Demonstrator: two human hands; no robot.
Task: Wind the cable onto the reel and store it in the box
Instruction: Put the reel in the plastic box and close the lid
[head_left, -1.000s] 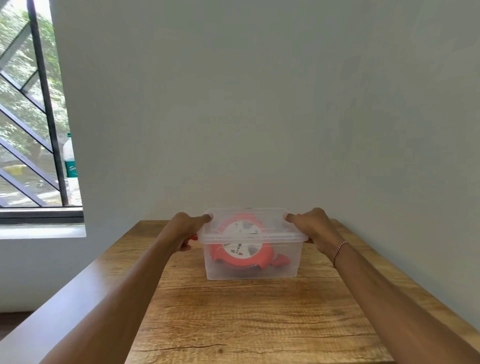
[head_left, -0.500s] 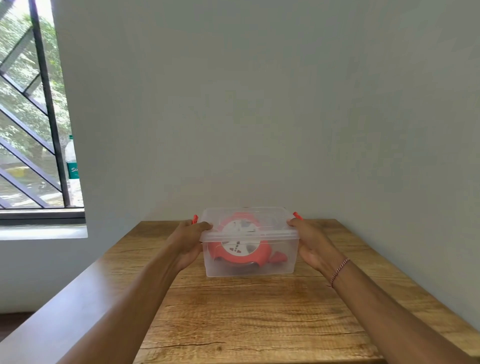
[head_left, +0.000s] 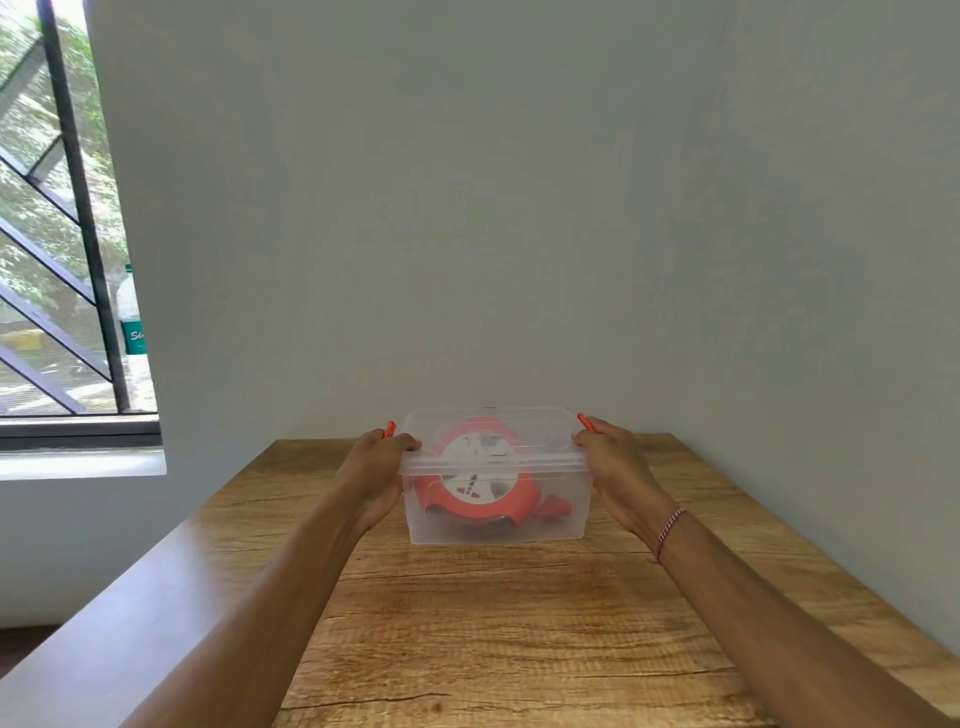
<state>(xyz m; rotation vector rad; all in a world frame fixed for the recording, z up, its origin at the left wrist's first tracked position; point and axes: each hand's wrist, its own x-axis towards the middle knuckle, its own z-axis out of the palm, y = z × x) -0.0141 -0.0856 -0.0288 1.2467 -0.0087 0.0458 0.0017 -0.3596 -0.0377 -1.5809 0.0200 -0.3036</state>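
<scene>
Both hands, left hand (head_left: 378, 470) and right hand (head_left: 615, 475), pressed the clear plastic box (head_left: 496, 512) between them; its orange latches (head_left: 587, 422) stood unclipped, so lifting could loosen the lid (head_left: 491, 460).

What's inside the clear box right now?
Through the clear box and its lid, the orange cable reel shows, lying inside. How the cable is wound is hidden.
</scene>
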